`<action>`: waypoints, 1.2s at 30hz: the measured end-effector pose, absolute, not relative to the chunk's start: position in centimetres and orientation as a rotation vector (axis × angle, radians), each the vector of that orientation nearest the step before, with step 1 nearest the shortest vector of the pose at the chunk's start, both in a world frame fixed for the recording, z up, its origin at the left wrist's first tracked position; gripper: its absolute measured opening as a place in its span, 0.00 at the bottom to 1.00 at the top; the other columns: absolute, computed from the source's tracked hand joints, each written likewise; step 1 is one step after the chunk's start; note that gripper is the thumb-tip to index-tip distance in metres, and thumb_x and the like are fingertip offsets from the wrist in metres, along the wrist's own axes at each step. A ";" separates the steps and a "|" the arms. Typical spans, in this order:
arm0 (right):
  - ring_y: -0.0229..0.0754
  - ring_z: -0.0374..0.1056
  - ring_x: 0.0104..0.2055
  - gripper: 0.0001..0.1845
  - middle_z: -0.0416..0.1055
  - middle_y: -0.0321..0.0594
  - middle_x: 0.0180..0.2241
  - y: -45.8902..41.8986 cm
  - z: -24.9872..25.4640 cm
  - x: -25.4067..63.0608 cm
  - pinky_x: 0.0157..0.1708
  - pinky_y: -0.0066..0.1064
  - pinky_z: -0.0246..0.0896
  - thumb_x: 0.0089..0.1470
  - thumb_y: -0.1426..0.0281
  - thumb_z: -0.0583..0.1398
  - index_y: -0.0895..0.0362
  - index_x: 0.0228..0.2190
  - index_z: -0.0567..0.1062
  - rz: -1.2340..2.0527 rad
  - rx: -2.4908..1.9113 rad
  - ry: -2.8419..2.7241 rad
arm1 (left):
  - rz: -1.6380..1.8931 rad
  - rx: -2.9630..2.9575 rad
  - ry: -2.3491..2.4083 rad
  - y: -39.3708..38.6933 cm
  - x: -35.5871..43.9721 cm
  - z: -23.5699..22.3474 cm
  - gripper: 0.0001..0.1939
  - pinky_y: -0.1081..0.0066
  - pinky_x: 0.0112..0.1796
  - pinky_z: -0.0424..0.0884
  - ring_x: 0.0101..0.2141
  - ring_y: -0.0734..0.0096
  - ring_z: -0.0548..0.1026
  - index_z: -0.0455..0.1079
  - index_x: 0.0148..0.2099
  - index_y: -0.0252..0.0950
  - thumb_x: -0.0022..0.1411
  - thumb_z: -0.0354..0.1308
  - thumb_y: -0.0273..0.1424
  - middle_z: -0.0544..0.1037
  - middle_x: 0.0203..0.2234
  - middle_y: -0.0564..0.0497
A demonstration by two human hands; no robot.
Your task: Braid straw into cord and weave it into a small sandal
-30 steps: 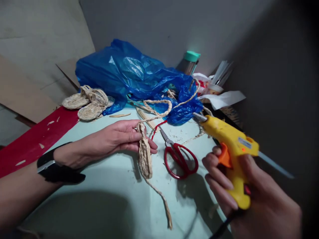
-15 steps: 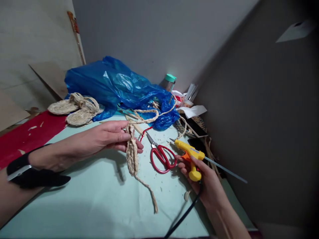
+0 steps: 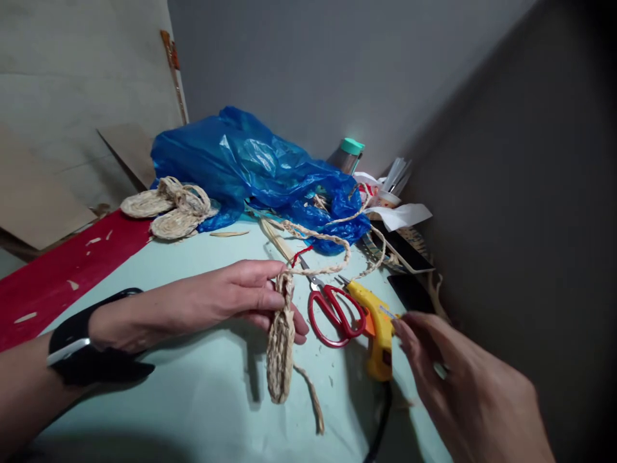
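My left hand (image 3: 255,299) pinches a small braided straw sole (image 3: 280,357) between thumb and fingers and holds it upright above the table. From its top a straw braid (image 3: 344,254) loops to the right, and a loose braid tail (image 3: 313,399) hangs near its lower end. To the right, a yellow glue gun (image 3: 378,321) is low over the table, its nozzle pointing away left. My right hand (image 3: 467,379) is closed at its rear, fingertips together around the glue stick (image 3: 395,316), which they mostly hide. Red-handled scissors (image 3: 335,315) lie between the hands, beside the gun.
A pair of woven straw slippers (image 3: 176,206) sits at the left back, beside a red sheet (image 3: 72,276). Behind stands a crumpled blue plastic bag (image 3: 231,161), with a green-lidded bottle (image 3: 349,154) and a cup of glue sticks (image 3: 390,193) against the wall. A black cord (image 3: 383,418) trails forward.
My right hand has lowered the glue gun beside the scissors and shifted from its handle to its rear. My left hand keeps the straw sole; the long braid now droops nearer. The view has shifted.
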State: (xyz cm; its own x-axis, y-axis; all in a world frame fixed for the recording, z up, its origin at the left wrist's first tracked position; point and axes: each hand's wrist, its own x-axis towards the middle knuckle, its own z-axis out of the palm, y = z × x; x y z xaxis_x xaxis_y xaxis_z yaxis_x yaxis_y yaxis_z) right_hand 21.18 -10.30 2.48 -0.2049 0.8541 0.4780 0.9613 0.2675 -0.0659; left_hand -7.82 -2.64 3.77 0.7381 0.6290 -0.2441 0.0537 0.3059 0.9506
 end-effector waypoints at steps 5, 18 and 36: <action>0.52 0.66 0.57 0.19 0.72 0.51 0.54 -8.0 4.6 15.3 0.56 0.45 0.60 0.61 0.74 0.59 0.59 0.53 0.70 -0.448 -1.085 -2.189 | 0.392 1.221 0.664 -2.9 -7.4 3.4 0.07 0.72 0.44 0.72 0.48 0.65 0.78 0.70 0.48 0.41 0.70 0.55 0.33 0.82 0.44 0.51; 0.44 0.70 0.36 0.13 0.78 0.43 0.35 -6.6 1.3 13.7 0.42 0.44 0.62 0.58 0.78 0.61 0.61 0.45 0.74 -0.137 -1.007 -2.144 | 0.484 1.024 0.730 -2.8 -6.7 2.7 0.07 0.78 0.39 0.71 0.36 0.73 0.76 0.73 0.39 0.39 0.69 0.54 0.27 0.77 0.31 0.56; 0.48 0.67 0.36 0.14 0.76 0.50 0.34 -7.2 -0.3 13.4 0.36 0.46 0.64 0.54 0.81 0.61 0.70 0.44 0.76 0.052 -0.931 -2.095 | 0.502 0.910 0.817 -3.3 -5.7 2.6 0.06 0.71 0.44 0.73 0.39 0.68 0.79 0.73 0.39 0.38 0.68 0.56 0.32 0.81 0.33 0.53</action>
State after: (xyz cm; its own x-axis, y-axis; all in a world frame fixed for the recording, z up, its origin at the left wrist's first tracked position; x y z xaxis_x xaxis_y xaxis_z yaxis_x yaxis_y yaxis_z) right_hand 13.35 -7.23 -0.30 -0.3873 0.6329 0.6704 0.5992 0.7254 -0.3388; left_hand -5.70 -3.29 2.56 0.6033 0.6886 -0.4023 -0.0471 0.5343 0.8440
